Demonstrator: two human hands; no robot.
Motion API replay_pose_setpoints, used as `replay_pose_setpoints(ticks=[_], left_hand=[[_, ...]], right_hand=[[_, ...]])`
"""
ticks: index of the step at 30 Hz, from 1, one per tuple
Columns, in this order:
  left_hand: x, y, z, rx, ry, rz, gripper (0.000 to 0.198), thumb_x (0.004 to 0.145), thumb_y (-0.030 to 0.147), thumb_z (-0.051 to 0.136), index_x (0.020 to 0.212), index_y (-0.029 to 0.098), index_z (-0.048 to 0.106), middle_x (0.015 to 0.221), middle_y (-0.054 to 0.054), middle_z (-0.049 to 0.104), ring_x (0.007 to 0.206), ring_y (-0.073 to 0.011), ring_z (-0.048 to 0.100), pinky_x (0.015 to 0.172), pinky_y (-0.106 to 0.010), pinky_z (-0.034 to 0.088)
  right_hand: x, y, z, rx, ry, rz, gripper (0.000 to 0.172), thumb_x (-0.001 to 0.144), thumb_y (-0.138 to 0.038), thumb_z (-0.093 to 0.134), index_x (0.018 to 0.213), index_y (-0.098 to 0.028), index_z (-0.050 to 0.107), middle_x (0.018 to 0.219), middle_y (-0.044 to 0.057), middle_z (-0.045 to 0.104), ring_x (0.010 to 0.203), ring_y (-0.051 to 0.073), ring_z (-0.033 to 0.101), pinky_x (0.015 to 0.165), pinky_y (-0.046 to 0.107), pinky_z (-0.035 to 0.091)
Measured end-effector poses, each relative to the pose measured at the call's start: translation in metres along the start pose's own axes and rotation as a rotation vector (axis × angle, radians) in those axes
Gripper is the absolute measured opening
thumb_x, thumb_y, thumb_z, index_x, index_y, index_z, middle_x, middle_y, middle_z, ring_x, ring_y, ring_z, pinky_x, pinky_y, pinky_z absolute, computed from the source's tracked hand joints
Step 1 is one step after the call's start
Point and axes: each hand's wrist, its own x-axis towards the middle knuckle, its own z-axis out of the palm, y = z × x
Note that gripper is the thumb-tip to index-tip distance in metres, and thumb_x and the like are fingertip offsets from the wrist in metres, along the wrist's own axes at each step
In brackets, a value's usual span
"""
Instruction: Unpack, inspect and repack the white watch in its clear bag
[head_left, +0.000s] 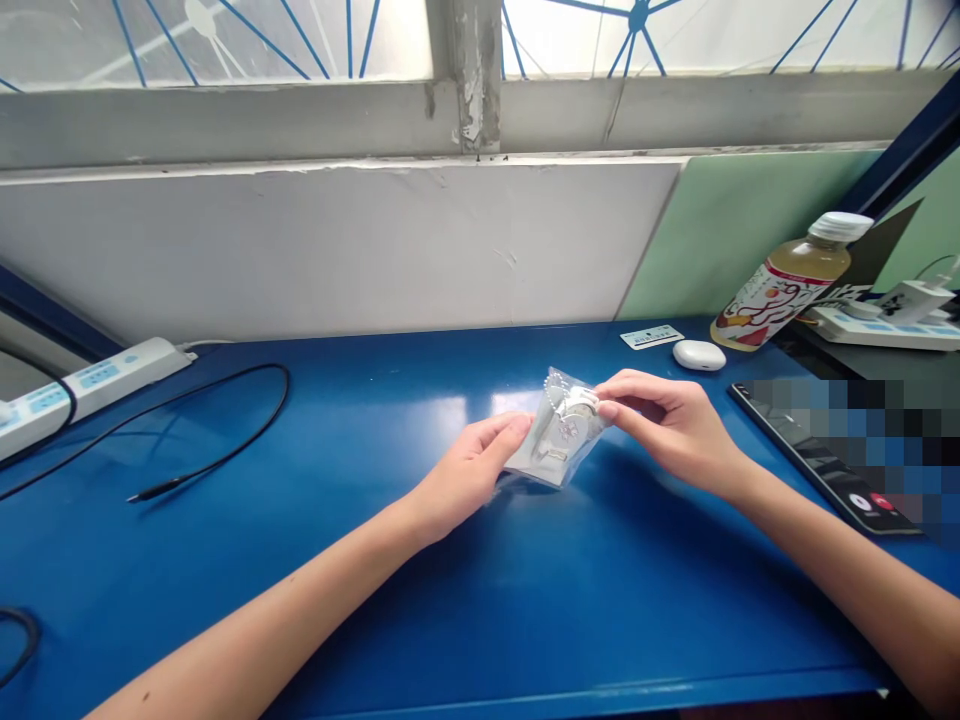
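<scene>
A small clear plastic bag [551, 465] is held between both hands above the blue desk. Inside it lie a whitish, rounded item [571, 428] with a small dark design and a bead chain [553, 392]; I cannot make out exactly what the item is. My left hand [480, 450] pinches the bag's left side between thumb and fingers. On the other side, my right hand [667, 420] grips the bag's upper right edge with thumb and fingertips.
Behind my right hand are a white earbud case [699, 355], a card [651, 337] and a drink bottle [784, 285]. A phone [810, 460] lies at right. To the left are a black cable [217, 462] and a power strip [112, 380]. The blue desk [390, 620] meets a wall.
</scene>
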Motion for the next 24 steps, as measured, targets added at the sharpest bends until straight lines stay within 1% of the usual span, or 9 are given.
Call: replay_pose_setpoints(ticks=[2, 4, 8, 11, 15, 17, 21, 24], left_hand=[[0.001, -0.001, 0.000, 0.030, 0.087, -0.010, 0.037, 0.094, 0.046, 0.060, 0.117, 0.018, 0.066, 0.117, -0.009, 0.071, 0.103, -0.0238, 0.069, 0.089, -0.034, 0.053], [0.001, -0.002, 0.002, 0.086, 0.172, -0.013, 0.036, 0.086, 0.042, 0.072, 0.112, 0.017, 0.066, 0.115, -0.009, 0.071, 0.099, -0.0233, 0.070, 0.084, -0.032, 0.055], [0.000, -0.005, 0.007, 0.196, 0.263, -0.002, 0.038, 0.078, 0.039, 0.079, 0.105, 0.016, 0.065, 0.104, -0.009, 0.072, 0.088, -0.0231, 0.072, 0.075, -0.033, 0.058], [0.000, -0.008, 0.009, 0.236, 0.279, -0.011, 0.040, 0.075, 0.036, 0.081, 0.106, 0.015, 0.066, 0.100, -0.009, 0.072, 0.085, -0.0230, 0.072, 0.075, -0.035, 0.058], [0.001, -0.010, 0.006, 0.207, 0.230, 0.010, 0.032, 0.077, 0.029, 0.079, 0.105, 0.016, 0.068, 0.098, -0.008, 0.073, 0.090, -0.0226, 0.072, 0.083, -0.038, 0.059], [0.002, -0.010, 0.003, 0.190, 0.234, -0.006, 0.030, 0.077, 0.028, 0.079, 0.103, 0.015, 0.070, 0.097, -0.008, 0.073, 0.091, -0.0227, 0.072, 0.086, -0.039, 0.059], [0.002, -0.007, 0.000, 0.169, 0.303, -0.040, 0.029, 0.076, 0.023, 0.079, 0.101, 0.014, 0.071, 0.088, -0.005, 0.072, 0.086, -0.0203, 0.072, 0.084, -0.036, 0.059], [0.001, -0.003, -0.002, 0.197, 0.412, -0.018, 0.030, 0.076, 0.020, 0.078, 0.104, 0.014, 0.071, 0.088, -0.004, 0.070, 0.082, -0.0182, 0.072, 0.077, -0.031, 0.060]], right_hand=[[0.000, 0.001, 0.001, -0.026, -0.007, 0.031, 0.015, 0.092, -0.034, 0.066, 0.097, -0.025, 0.075, 0.092, 0.004, 0.072, 0.079, 0.018, 0.065, 0.068, 0.031, 0.051], [0.000, 0.003, 0.002, -0.058, -0.035, 0.030, 0.017, 0.093, -0.035, 0.063, 0.099, -0.024, 0.075, 0.092, 0.004, 0.072, 0.080, 0.018, 0.064, 0.068, 0.031, 0.051], [-0.001, 0.003, 0.009, -0.136, -0.115, -0.028, 0.023, 0.097, -0.033, 0.057, 0.103, -0.022, 0.075, 0.089, 0.005, 0.071, 0.077, 0.018, 0.062, 0.068, 0.031, 0.050], [-0.002, 0.002, 0.013, -0.179, -0.143, -0.060, 0.026, 0.098, -0.033, 0.053, 0.102, -0.020, 0.075, 0.087, 0.006, 0.070, 0.077, 0.018, 0.062, 0.068, 0.031, 0.050], [-0.001, 0.003, 0.010, -0.230, -0.154, -0.091, 0.028, 0.099, -0.034, 0.051, 0.105, -0.020, 0.075, 0.087, 0.006, 0.070, 0.077, 0.019, 0.063, 0.068, 0.032, 0.051], [0.001, 0.005, 0.007, -0.261, -0.155, -0.097, 0.030, 0.099, -0.035, 0.051, 0.107, -0.021, 0.075, 0.085, 0.007, 0.070, 0.076, 0.020, 0.063, 0.067, 0.032, 0.052], [0.003, 0.009, 0.001, -0.294, -0.162, -0.085, 0.030, 0.099, -0.035, 0.051, 0.109, -0.021, 0.075, 0.086, 0.007, 0.070, 0.075, 0.019, 0.063, 0.065, 0.032, 0.052], [0.004, 0.009, 0.000, -0.295, -0.181, -0.067, 0.029, 0.099, -0.035, 0.051, 0.108, -0.020, 0.075, 0.090, 0.007, 0.071, 0.077, 0.019, 0.063, 0.067, 0.032, 0.052]])
